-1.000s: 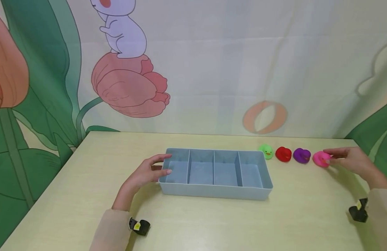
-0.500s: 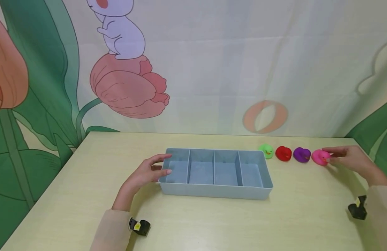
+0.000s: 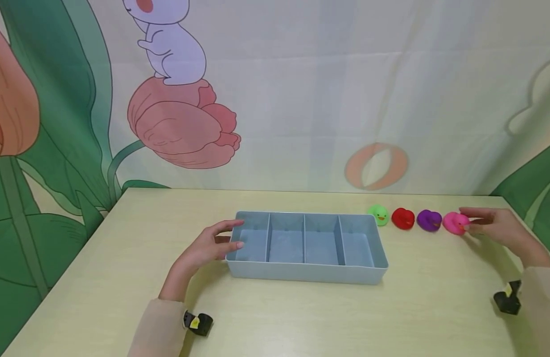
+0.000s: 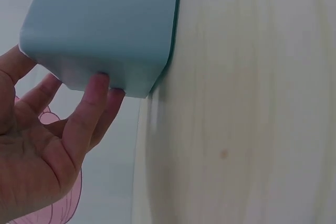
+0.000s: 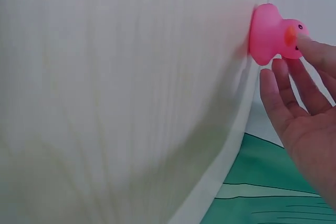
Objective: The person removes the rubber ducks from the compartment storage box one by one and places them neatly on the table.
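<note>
Left hand [image 3: 208, 246]: fingers nearly straight, resting against the left end wall of the blue tray [image 3: 307, 272]; nothing gripped.
Right hand [image 3: 498, 229]: fingers relaxed, one fingertip touching the head of the pink duck [image 3: 455, 223].
Pink duck: on the bench [image 3: 302, 317], rightmost in the row.
Row: green duck [image 3: 379, 215], red duck [image 3: 403, 218], purple duck [image 3: 428, 220], right of the tray.

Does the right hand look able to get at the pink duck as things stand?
Probably yes: the right hand is beside the pink duck, fingers touching its head, with nothing in between.
</note>
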The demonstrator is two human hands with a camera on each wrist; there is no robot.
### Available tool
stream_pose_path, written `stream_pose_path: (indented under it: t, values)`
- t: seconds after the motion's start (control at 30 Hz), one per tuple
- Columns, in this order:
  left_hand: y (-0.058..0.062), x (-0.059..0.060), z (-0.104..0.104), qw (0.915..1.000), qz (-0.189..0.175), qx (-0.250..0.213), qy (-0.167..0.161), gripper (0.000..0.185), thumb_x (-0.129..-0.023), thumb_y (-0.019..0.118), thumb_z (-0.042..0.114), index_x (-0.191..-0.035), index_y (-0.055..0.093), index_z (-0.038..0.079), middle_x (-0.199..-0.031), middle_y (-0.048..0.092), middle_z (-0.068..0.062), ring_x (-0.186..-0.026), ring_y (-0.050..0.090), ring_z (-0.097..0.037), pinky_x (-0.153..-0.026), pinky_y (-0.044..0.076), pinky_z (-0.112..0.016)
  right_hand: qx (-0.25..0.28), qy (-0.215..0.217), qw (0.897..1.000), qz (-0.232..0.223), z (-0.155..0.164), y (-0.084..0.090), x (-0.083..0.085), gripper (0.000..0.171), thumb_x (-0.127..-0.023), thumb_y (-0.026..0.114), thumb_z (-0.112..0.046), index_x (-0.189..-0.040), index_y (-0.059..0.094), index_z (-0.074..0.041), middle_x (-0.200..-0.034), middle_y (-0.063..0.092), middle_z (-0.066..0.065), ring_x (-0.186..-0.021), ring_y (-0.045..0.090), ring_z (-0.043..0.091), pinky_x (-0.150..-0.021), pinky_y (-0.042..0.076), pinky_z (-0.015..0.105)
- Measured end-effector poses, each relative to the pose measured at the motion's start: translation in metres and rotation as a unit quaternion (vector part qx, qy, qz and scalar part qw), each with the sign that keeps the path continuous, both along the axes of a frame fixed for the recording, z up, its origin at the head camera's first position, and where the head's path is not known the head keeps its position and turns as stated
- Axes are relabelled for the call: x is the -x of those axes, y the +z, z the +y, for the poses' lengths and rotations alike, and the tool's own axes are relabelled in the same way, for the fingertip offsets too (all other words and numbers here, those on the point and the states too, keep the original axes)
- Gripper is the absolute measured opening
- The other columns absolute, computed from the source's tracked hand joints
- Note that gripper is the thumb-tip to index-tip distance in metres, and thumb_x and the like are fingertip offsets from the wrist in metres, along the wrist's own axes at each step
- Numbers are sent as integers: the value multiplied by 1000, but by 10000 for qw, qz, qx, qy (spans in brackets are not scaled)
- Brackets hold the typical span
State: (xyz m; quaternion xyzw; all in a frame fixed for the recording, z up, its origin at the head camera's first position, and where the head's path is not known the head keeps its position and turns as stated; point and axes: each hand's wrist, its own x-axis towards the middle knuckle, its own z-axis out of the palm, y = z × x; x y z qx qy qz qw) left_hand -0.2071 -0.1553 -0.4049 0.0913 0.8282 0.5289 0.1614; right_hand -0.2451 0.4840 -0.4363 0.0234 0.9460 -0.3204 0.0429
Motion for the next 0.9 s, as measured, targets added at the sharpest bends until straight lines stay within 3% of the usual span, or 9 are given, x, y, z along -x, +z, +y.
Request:
stream_pose_path:
  t: [0.13,0.27,0.37,0.43,0.53,0.57,0.63,0.8,0.9]
  values:
    - [3,-1,-4,9995,38,50,-304,61,-82,67,30,-136,41,16,-142,35,-9,-125,39,-36,-83,47,-44,-6,-45,9989,457,26,-25,12,67,-77,68,-47,-130,50,-8,-106,53,-22,-79,51,-15,-64,46,15]
    - [6,-3,-9,9986,27,-24,-534,63,-84,66,28,-139,37,15,-143,31,-11,-126,36,-38,-85,47,-44,-112,-19,9969,780,36,-34,16,61,-78,64,-50,-129,52,-19,-107,46,-30,-81,46,-21,-65,43,15]
    - [9,-5,-12,9984,90,-78,-548,63,-84,65,28,-139,36,14,-143,31,-14,-125,37,-38,-86,47,-43,-138,18,9960,882,18,-17,7,57,-81,65,-43,-130,52,-19,-117,49,-22,-86,49,-17,-65,45,20]
    - [11,-6,-13,9984,183,-98,-526,63,-85,65,28,-139,36,13,-141,32,-16,-124,38,-39,-86,47,-42,-122,103,9952,962,-5,4,-6,54,-82,66,-37,-130,52,-15,-121,51,-13,-87,49,-16,-66,46,23]
    - [12,-7,-14,9981,339,-137,-494,63,-85,64,28,-138,36,11,-140,33,-18,-123,39,-39,-85,48,-41,-4,326,9945,995,-43,38,-27,53,-83,67,-28,-130,51,-9,-116,50,-20,-87,48,-17,-67,45,20]
    - [12,-8,-14,9980,384,-142,-477,62,-85,64,28,-138,36,11,-140,34,-18,-123,39,-39,-85,48,-41,-39,344,9941,1023,-52,46,-33,53,-83,67,-29,-129,52,-10,-110,45,-28,-83,42,-23,-64,43,15]
    - [12,-9,-14,9977,506,-107,-445,61,-86,63,28,-138,36,11,-139,35,-18,-122,40,-38,-84,48,-40,-32,499,9938,991,-70,61,-42,54,-82,68,-29,-129,51,-7,-105,38,-34,-83,42,-23,-64,41,13]
    - [13,-16,-14,9955,911,100,-238,58,-86,62,28,-137,38,11,-135,41,-19,-118,47,-37,-85,48,-40,-8,897,9899,1100,-95,71,-54,52,-83,68,-21,-127,50,-1,-103,41,-34,-84,42,-19,-63,45,17]
    - [14,-21,-15,9934,1131,198,-77,56,-87,62,26,-136,40,11,-132,46,-19,-115,50,-36,-86,48,-41,22,1152,9860,1207,-106,71,-60,50,-82,68,-16,-125,50,1,-110,55,-13,-86,42,-19,-64,47,17]
